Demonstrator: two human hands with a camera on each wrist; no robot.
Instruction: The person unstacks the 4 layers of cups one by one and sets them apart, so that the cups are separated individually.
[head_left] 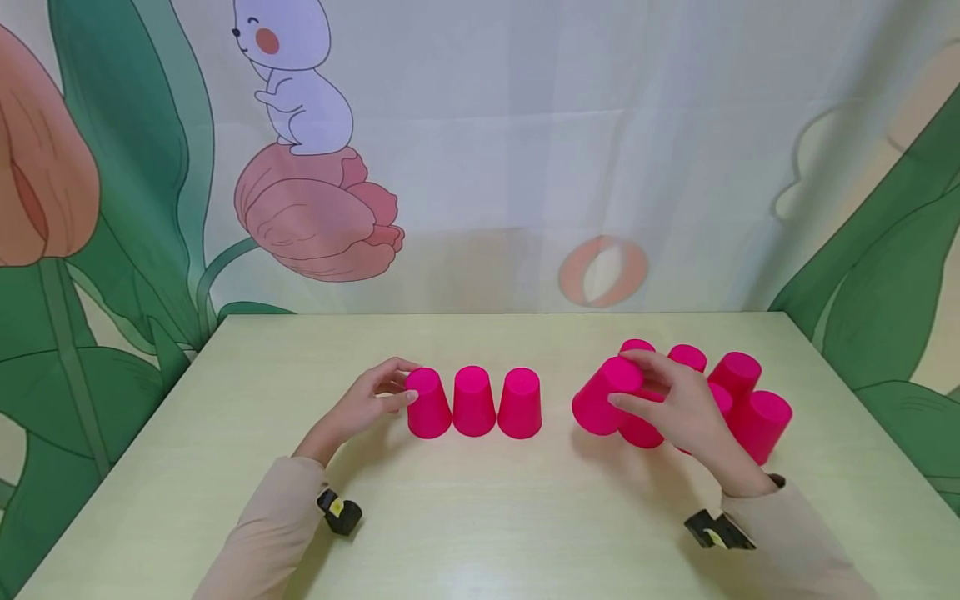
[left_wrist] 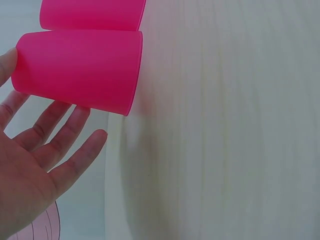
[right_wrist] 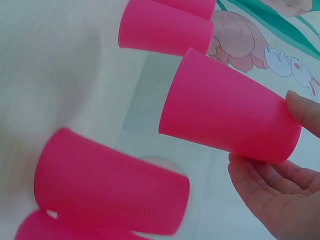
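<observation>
three cups stand mouth-down in a line across the middle of the table [head_left: 480, 533], a little toward its far edge: left cup [head_left: 430, 412], middle cup [head_left: 474, 407], right cup [head_left: 521, 408]. whether they touch cannot be told.

left hand [head_left: 362, 408]: thumb and index on the left cup's upper end, other fingers spread behind it. cup upright.

right hand [head_left: 686, 412]: thumb and fingers pinch the held cup [head_left: 602, 402] near its base. tilted, mouth down-left, apparently off the table, between line and cluster.

cluster [head_left: 763, 427]: mouth-down cups toward the table's right edge, at least six; partly hidden by the right hand, exact count not possible.

progress (judged): three cups set in line, a fourth in hand and not yet placed, the cluster left over. looks like an early stage.
</observation>
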